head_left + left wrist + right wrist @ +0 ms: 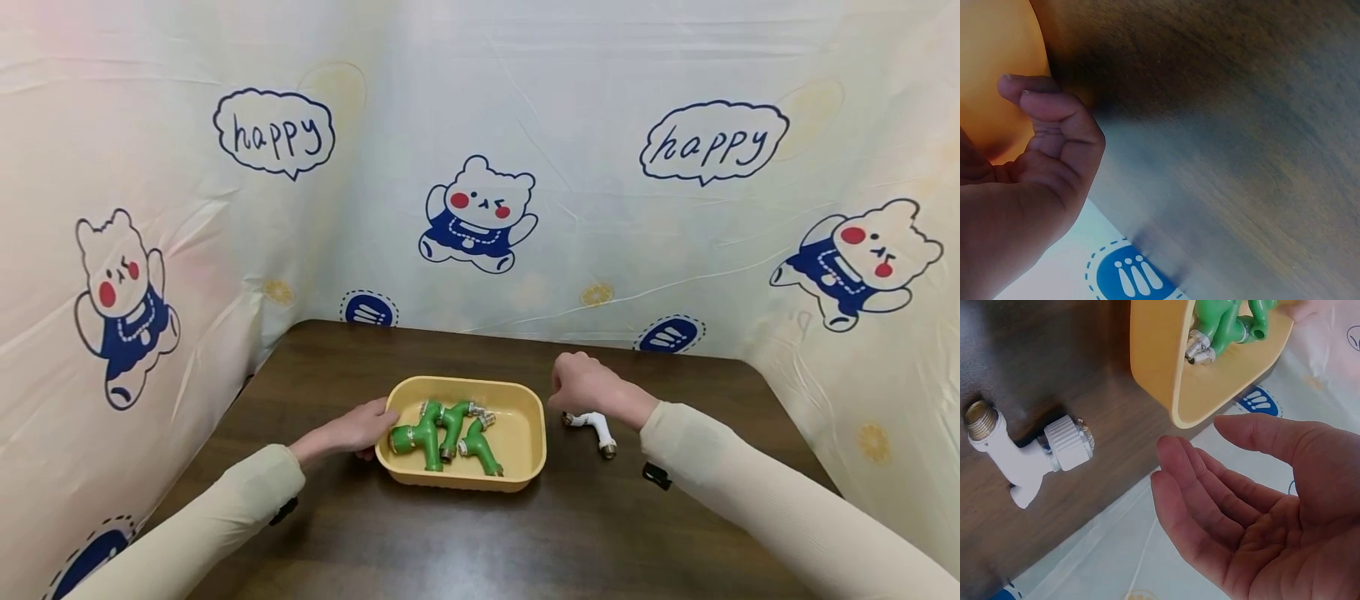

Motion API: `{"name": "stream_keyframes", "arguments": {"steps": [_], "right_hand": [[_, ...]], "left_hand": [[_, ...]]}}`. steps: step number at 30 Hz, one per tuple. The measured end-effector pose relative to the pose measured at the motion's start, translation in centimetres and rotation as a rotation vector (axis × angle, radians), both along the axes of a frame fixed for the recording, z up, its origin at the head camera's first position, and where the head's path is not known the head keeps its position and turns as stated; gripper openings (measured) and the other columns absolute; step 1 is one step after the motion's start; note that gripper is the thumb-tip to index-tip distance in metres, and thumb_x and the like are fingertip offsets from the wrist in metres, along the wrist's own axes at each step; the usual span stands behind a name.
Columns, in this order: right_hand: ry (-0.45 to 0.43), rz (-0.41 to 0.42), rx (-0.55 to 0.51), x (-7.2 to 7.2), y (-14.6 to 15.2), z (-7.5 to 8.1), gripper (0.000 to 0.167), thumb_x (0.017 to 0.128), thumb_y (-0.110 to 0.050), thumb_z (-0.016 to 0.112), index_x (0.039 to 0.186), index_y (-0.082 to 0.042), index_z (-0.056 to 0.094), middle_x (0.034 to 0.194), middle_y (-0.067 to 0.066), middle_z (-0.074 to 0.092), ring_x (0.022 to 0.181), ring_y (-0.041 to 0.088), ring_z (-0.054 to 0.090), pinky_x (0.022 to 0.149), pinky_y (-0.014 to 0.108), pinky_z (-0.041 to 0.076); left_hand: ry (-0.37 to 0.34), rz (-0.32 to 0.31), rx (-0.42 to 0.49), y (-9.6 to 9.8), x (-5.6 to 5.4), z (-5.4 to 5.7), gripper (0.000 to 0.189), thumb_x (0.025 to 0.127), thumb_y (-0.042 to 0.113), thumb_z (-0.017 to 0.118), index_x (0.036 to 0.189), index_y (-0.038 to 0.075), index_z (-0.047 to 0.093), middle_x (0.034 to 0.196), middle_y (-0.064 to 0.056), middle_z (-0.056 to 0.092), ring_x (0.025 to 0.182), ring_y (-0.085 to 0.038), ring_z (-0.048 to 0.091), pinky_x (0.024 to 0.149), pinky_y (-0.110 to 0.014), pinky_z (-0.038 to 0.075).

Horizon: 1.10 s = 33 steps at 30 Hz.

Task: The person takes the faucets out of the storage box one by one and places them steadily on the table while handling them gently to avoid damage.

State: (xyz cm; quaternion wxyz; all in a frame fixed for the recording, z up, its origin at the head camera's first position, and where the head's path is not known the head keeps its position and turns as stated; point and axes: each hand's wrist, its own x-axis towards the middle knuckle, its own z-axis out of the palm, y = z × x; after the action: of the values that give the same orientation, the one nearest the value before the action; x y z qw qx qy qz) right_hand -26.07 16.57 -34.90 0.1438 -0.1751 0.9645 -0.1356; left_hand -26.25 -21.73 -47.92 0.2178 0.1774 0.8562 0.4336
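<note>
A yellow plastic tray (465, 483) sits on the table with green plastic taps lying in it: one at the left (429, 435), one in the middle (452, 421) and one at the right (480, 450). My left hand (360, 427) grips the tray's left side, thumb at the rim; bent fingers (1063, 115) show outside the tray wall in the left wrist view. My right hand (592, 387) hovers beyond the tray's right edge, its fingers loosely bent and holding nothing. Beneath and beside it lies a white tap (1019, 462) with a threaded brass end, apart from the hand.
The dark wooden table (480, 550) carries the tray and the white tap. A pale cloth (570, 250) printed with bears and "happy" bubbles encloses its back and sides. Each sleeved wrist has a small black device, such as the one under the right wrist (657, 476).
</note>
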Motion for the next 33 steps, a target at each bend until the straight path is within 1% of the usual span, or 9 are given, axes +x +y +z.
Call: {"name": "stream_keyframes", "arguments": {"steps": [5,8,10,12,15,17,21,29,33], "right_hand": [[0.034,0.023,-0.001,0.1,-0.6,-0.3,0.043,0.081,-0.004,0.069,0.051,-0.017,0.042,0.045,-0.009,0.029,0.044,0.008,0.024,0.045,0.025,0.022],[0.043,0.027,0.009,0.0,-1.0,-0.5,0.043,0.083,-0.006,0.070,0.052,-0.017,0.043,0.046,-0.010,0.028,0.045,0.008,0.024,0.046,0.025,0.022],[0.043,0.024,0.017,0.0,-1.3,-0.6,0.042,0.083,-0.006,0.071,0.052,-0.017,0.046,0.046,-0.010,0.029,0.045,0.008,0.026,0.045,0.025,0.023],[0.037,0.023,0.025,0.0,-1.5,-0.7,0.041,0.084,-0.006,0.071,0.052,-0.017,0.048,0.046,-0.010,0.029,0.045,0.008,0.026,0.045,0.025,0.024],[0.039,0.028,0.029,0.0,-1.8,-0.9,0.042,0.083,-0.005,0.070,0.051,-0.017,0.046,0.046,-0.010,0.027,0.045,0.008,0.023,0.045,0.025,0.022],[0.040,0.034,0.028,0.1,-2.0,-1.0,0.044,0.083,-0.004,0.070,0.052,-0.017,0.042,0.047,-0.010,0.025,0.046,0.008,0.021,0.046,0.026,0.020],[0.044,0.038,0.022,0.1,-2.5,-1.1,0.046,0.083,-0.003,0.071,0.052,-0.016,0.039,0.048,-0.009,0.022,0.047,0.009,0.018,0.046,0.026,0.018],[0.056,0.053,0.026,0.4,-3.3,-1.0,0.045,0.083,-0.004,0.071,0.052,-0.016,0.041,0.048,-0.010,0.023,0.048,0.009,0.019,0.047,0.026,0.018],[0.055,0.055,0.034,0.3,-3.6,-1.0,0.046,0.083,-0.005,0.072,0.053,-0.016,0.040,0.048,-0.009,0.022,0.049,0.010,0.018,0.047,0.027,0.017]], "left_hand": [[-0.038,0.061,-0.040,0.9,0.8,1.4,0.042,0.111,0.021,0.035,0.137,-0.010,0.043,0.069,-0.013,0.065,0.049,-0.020,0.056,0.043,-0.031,0.046],[-0.017,0.027,-0.040,0.1,-0.4,-0.2,0.043,0.112,0.024,0.034,0.136,-0.010,0.043,0.069,-0.011,0.065,0.049,-0.021,0.058,0.043,-0.034,0.048],[0.006,-0.012,-0.023,-0.9,-1.9,-2.5,0.046,0.112,0.028,0.032,0.135,-0.011,0.042,0.070,-0.010,0.065,0.050,-0.021,0.059,0.042,-0.035,0.049],[0.007,-0.026,-0.016,-1.3,-2.4,-3.3,0.048,0.112,0.030,0.032,0.135,-0.011,0.041,0.070,-0.009,0.066,0.050,-0.021,0.060,0.043,-0.037,0.050],[-0.010,0.003,-0.023,-0.9,-1.9,-2.8,0.048,0.112,0.028,0.033,0.137,-0.011,0.041,0.070,-0.010,0.065,0.049,-0.021,0.059,0.042,-0.036,0.049],[-0.032,0.042,-0.038,0.2,-0.4,-0.5,0.045,0.111,0.025,0.034,0.137,-0.011,0.042,0.069,-0.012,0.066,0.048,-0.021,0.058,0.042,-0.033,0.048],[-0.037,0.095,-0.069,1.3,1.2,1.6,0.041,0.111,0.018,0.033,0.139,-0.010,0.043,0.067,-0.011,0.063,0.047,-0.017,0.053,0.043,-0.027,0.043],[-0.038,0.097,-0.076,1.4,1.3,1.6,0.038,0.111,0.017,0.033,0.137,-0.008,0.044,0.067,-0.010,0.063,0.048,-0.016,0.052,0.043,-0.027,0.042],[-0.016,0.054,-0.050,0.9,0.8,1.1,0.040,0.110,0.020,0.032,0.133,-0.010,0.045,0.066,-0.009,0.063,0.047,-0.015,0.054,0.042,-0.027,0.043]]}}
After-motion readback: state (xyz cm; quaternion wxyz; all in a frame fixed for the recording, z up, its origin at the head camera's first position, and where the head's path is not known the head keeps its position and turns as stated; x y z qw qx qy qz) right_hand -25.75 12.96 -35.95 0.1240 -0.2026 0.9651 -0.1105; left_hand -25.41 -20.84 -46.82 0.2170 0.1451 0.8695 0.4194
